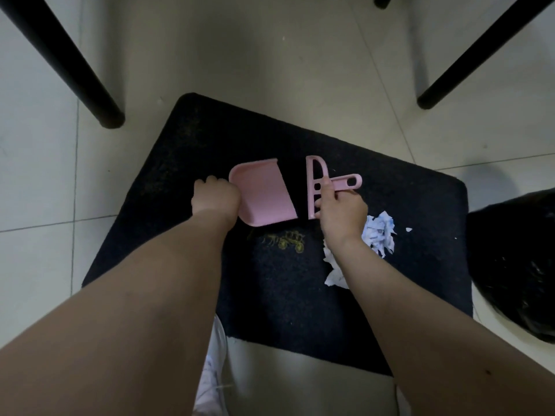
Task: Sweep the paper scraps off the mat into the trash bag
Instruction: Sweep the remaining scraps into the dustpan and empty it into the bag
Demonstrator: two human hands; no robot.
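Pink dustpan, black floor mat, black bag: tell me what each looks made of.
Pink dustpan: apparently moulded plastic, smooth and matte, uniform colour. Black floor mat: likely looped or tufted fibre, rough and speckled. Black bag: probably thin plastic film, crinkled with glossy highlights.

No readable text anywhere; only a yellow carriage emblem (285, 241) on the dark mat (210, 139).

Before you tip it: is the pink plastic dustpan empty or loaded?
Empty: pink plastic dustpan shows bare; white paper scraps lie on mat.
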